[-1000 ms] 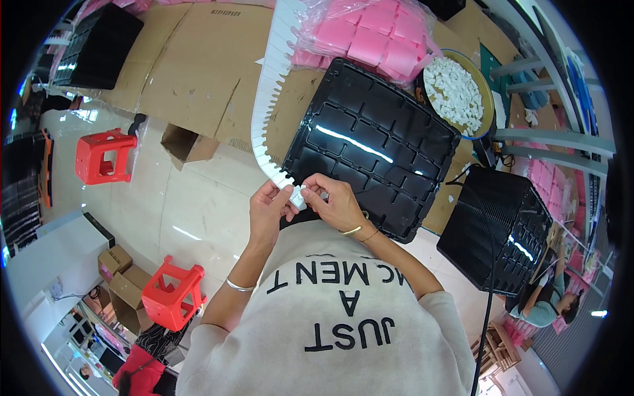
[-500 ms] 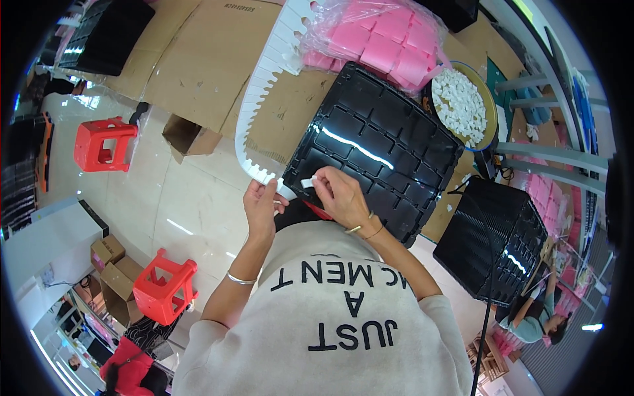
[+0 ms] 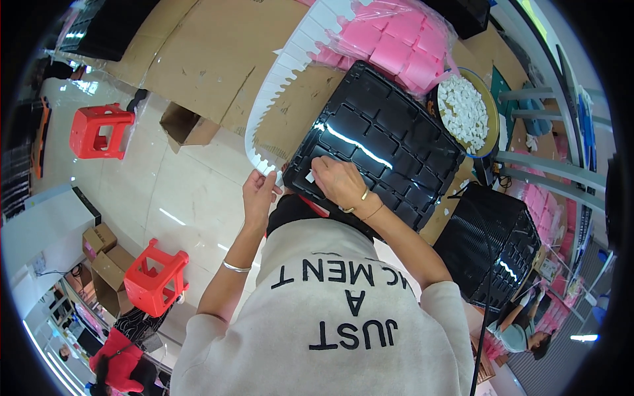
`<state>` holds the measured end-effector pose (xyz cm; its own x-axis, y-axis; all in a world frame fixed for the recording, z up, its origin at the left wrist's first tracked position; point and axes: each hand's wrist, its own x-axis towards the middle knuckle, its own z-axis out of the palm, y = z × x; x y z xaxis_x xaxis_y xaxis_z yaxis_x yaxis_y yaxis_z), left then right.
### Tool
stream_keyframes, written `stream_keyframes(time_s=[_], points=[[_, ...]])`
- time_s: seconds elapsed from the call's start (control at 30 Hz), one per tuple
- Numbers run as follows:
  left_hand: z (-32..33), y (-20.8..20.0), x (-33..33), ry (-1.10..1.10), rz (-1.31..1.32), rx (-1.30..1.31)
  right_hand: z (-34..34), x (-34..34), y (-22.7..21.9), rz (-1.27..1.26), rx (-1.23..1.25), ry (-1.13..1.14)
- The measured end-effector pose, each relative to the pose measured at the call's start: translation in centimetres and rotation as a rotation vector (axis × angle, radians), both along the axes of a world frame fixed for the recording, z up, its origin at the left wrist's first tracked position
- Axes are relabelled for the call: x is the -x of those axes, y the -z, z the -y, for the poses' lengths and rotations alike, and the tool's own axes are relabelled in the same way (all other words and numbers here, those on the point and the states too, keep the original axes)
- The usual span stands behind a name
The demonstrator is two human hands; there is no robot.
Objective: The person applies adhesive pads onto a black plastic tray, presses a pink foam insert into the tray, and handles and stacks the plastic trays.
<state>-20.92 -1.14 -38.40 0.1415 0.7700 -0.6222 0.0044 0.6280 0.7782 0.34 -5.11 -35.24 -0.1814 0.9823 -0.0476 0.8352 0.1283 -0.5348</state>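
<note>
My left hand [image 3: 259, 193] pinches the near end of a long white strip [image 3: 263, 100] with notched tabs along one edge. The strip curves away from me across the cardboard. My right hand [image 3: 339, 182] is closed with its fingertips over the near left corner of a black molded plastic tray [image 3: 389, 135]. Between those fingertips a small white piece [image 3: 310, 177] shows, partly hidden; whether it touches the tray I cannot tell. The tray has a grid of raised rectangular panels.
A clear bag of pink foam pieces [image 3: 396, 49] lies beyond the tray. At right stand a round bowl [image 3: 492, 112] of small white pieces and stacked black trays [image 3: 485, 244]. Red stools [image 3: 156, 277] stand on the floor at left. Another person [image 3: 518, 333] is at far right.
My right hand has moved slightly left and away from me with the small white piece. My left hand and the strip's end now sit a little farther from it.
</note>
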Motion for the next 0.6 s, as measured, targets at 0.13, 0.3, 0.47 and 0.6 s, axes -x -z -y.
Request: stream_keyframes(time_s=[0.13,0.3,0.47,0.6], points=[[-0.4,-0.1,-0.5,0.044,-0.008,-0.036,0.6,0.4,0.4,0.023,-0.003,0.044],[-0.4,-0.2,-0.9,0.111,-0.047,-0.115,1.0,1.5,0.8,0.047,-0.061,0.031],[-0.7,0.1,-0.8,0.123,-0.049,-0.116,1.0,1.2,1.0,0.006,-0.085,0.062],[-1.0,0.7,0.0,0.083,-0.03,-0.127,1.9,1.9,0.8,-0.058,-0.033,-0.051]])
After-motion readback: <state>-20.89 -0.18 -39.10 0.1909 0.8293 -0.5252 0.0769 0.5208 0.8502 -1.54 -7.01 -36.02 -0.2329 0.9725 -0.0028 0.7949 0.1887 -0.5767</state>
